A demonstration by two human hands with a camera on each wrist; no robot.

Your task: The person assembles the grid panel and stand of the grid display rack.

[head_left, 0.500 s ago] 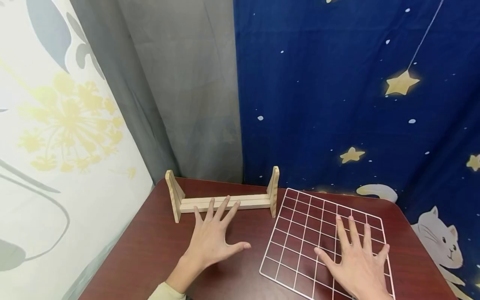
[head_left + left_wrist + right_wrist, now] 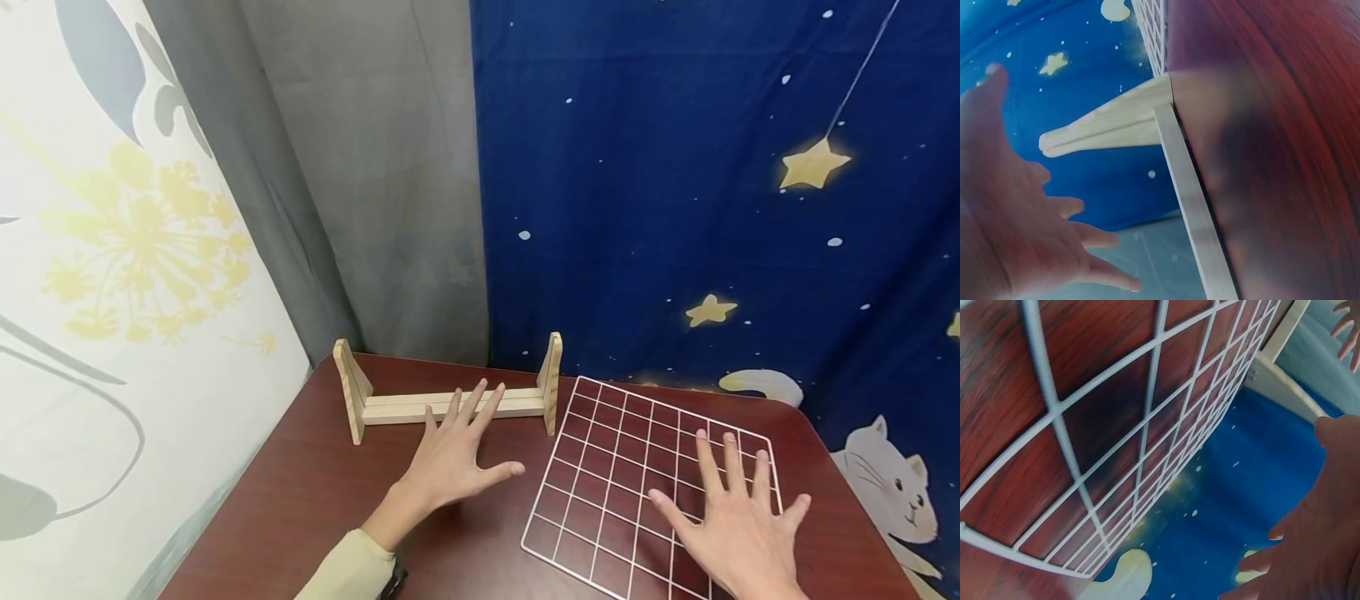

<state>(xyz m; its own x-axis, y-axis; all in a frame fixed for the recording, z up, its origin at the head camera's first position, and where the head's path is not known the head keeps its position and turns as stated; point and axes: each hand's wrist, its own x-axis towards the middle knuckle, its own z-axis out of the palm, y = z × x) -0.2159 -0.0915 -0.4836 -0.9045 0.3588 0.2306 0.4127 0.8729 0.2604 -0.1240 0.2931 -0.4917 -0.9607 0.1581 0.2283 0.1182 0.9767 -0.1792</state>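
A pale wooden stand (image 2: 450, 403) with two upright end pieces lies at the back of the dark red table (image 2: 315, 492). My left hand (image 2: 457, 458) is spread flat just in front of it, fingertips reaching its rail, holding nothing. A white wire grid panel (image 2: 600, 467) lies flat on the table's right half. My right hand (image 2: 738, 517) hovers spread over its near right corner, holding nothing. In the left wrist view the wooden stand (image 2: 1116, 122) shows beyond my open fingers (image 2: 1072, 244). The right wrist view shows the wire grid (image 2: 1141, 437) close up.
A grey curtain (image 2: 375, 183) and a dark blue star-and-cat cloth (image 2: 675, 192) hang right behind the table. A white floral cloth (image 2: 112, 292) hangs along the left side. The table's rounded right corner (image 2: 806, 421) lies just beyond the grid.
My left hand has moved forward and right, so its fingers now reach the stand's rail. My right hand has shifted a little right and nearer over the grid.
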